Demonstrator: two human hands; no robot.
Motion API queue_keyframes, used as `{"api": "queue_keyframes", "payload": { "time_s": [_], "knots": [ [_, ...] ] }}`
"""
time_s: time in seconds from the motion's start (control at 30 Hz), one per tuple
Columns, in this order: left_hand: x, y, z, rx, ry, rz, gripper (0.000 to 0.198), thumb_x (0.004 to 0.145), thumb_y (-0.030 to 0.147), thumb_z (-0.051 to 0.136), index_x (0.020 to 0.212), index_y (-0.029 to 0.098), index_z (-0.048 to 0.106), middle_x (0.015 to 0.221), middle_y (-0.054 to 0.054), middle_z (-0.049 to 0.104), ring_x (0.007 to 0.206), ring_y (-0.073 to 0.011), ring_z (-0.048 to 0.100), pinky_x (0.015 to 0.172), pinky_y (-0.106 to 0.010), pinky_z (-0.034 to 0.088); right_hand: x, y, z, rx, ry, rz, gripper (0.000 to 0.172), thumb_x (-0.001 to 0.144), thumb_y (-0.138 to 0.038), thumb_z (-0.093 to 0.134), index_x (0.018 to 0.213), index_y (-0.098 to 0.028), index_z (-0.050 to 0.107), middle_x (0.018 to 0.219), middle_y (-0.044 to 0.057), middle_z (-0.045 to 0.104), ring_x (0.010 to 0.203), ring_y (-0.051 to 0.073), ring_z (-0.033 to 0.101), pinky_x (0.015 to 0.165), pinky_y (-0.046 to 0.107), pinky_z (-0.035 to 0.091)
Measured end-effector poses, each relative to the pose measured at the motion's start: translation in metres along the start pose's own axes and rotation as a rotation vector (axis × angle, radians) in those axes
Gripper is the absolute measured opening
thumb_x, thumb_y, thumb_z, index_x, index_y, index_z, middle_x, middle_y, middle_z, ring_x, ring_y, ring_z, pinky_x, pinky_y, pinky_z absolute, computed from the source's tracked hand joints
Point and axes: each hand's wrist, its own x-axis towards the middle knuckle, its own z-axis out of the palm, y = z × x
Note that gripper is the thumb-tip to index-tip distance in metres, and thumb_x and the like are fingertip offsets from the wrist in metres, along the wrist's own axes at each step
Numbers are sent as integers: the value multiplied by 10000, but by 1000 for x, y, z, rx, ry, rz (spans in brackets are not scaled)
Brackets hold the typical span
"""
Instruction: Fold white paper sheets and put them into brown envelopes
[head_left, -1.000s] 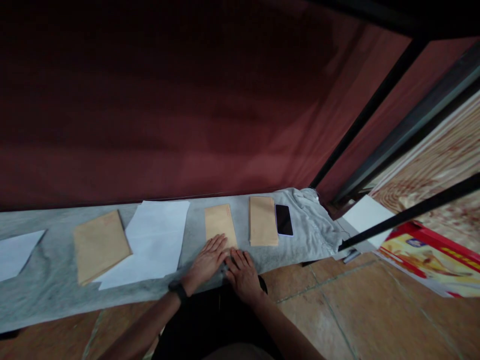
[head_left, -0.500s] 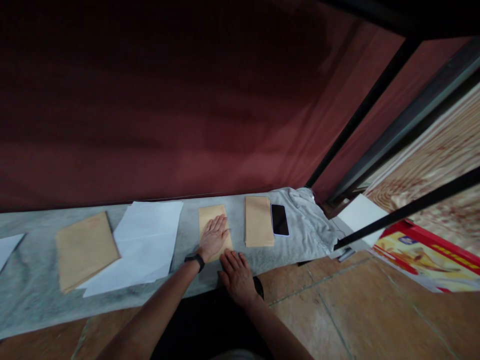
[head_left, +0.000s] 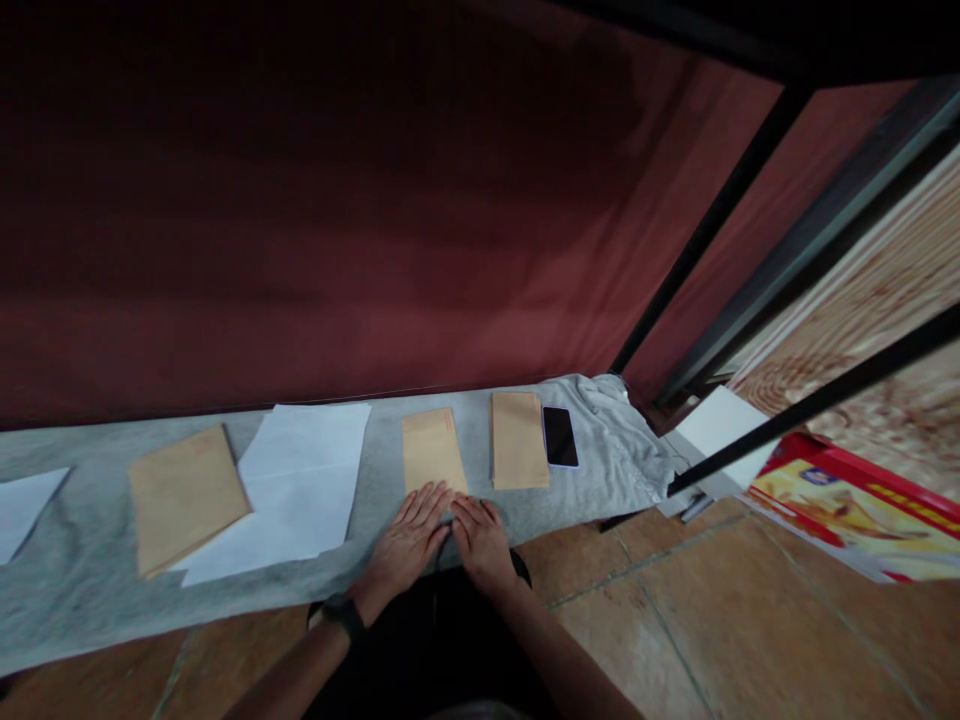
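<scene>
A brown paper envelope [head_left: 433,450] lies flat on the grey cloth in front of me. My left hand [head_left: 409,535], with a dark band at its wrist, rests palm down over the envelope's near edge, fingers stretched out. Beside it, my right hand [head_left: 480,540] lies flat at the near right corner, fingers extended and almost touching the left ones. Both hands hide the envelope's near end. Just to the right is a stack of brown envelopes [head_left: 519,440], and against that stack's right side lies a smartphone [head_left: 560,437] with a dark screen.
White paper sheets [head_left: 315,480] lie to the left, partly under larger brown envelopes [head_left: 187,500]. Another white sheet [head_left: 26,510] is at the far left. Grey cloth [head_left: 382,470] covers the narrow surface. A black metal bar [head_left: 720,465] and a red-yellow box [head_left: 855,510] are at right.
My left hand has slid down the envelope toward me, from its middle to its near edge. My right hand has shifted only slightly, and the envelope's upper part is now uncovered.
</scene>
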Motion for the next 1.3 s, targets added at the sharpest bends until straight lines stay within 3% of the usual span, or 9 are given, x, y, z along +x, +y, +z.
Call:
{"api": "queue_keyframes", "payload": {
  "time_s": [0.23, 0.43, 0.7, 1.3],
  "knots": [
    [-7, 3, -9, 8, -9, 45, 555, 1021, 491, 412, 1471, 185, 519, 1529, -121, 527, 1442, -265, 458, 1193, -468, 373, 38, 2, -2, -91, -134, -183, 373, 1077, -237, 373, 1373, -187, 594, 1456, 77, 605, 1408, 173, 487, 1179, 369, 384],
    [-4, 6, -15, 5, -24, 23, 538, 1014, 529, 425, 1419, 212, 582, 1525, -118, 530, 1418, -278, 491, 1189, -486, 385, 82, 9, 21, -174, -154, -25, 469, 1079, -375, 373, 1507, -213, 473, 1587, 69, 454, 1464, 207, 428, 1214, 407, 327],
    [-3, 7, -21, 29, -31, 34, 572, 1019, 524, 432, 1538, 284, 435, 1596, -50, 446, 1467, -261, 424, 1191, -465, 374, 136, 20, 32, -197, -185, 84, 531, 1077, -398, 369, 1553, -164, 400, 1627, 91, 375, 1499, 211, 364, 1245, 409, 253],
    [-5, 5, -15, -34, -22, -4, 594, 1009, 561, 439, 1558, 339, 389, 1602, -38, 440, 1464, -246, 428, 1204, -458, 336, 144, 20, 47, -212, -128, 192, 645, 1075, -444, 316, 1576, -38, 318, 1635, 177, 297, 1522, 292, 319, 1253, 457, 215]
  ]
}}
